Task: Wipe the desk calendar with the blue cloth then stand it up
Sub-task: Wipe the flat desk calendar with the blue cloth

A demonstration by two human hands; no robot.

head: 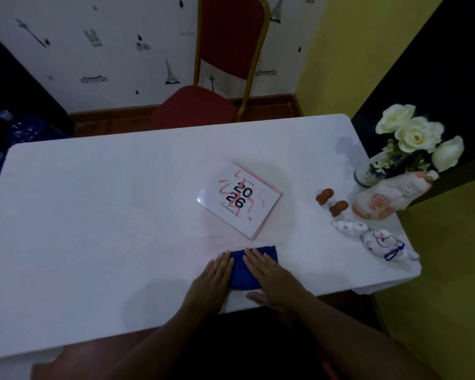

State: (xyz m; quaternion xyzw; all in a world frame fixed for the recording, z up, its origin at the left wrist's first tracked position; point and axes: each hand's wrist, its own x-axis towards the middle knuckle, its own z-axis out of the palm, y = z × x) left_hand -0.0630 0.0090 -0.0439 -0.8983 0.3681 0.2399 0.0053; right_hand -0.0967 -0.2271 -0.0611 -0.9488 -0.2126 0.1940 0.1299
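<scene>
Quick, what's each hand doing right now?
Left hand: open, flat on the cloth's left edge, gripping nothing.
Right hand: open, flat on the cloth, gripping nothing.

Table [93,215] left & center bare; figurines [379,239] & vase [373,171] crowd right edge near calendar [240,200].

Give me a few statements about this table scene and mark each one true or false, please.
1. The desk calendar is standing upright. False: it lies flat on the white table.
2. Both hands rest on the blue cloth, the left hand on its left side, the right hand on its right. True.
3. The cloth is lying on top of the calendar. False: it lies nearer the person, apart from the calendar.
4. A vase of white flowers stands at the table's right edge. True.
5. The red chair is at the far side of the table. True.
</scene>
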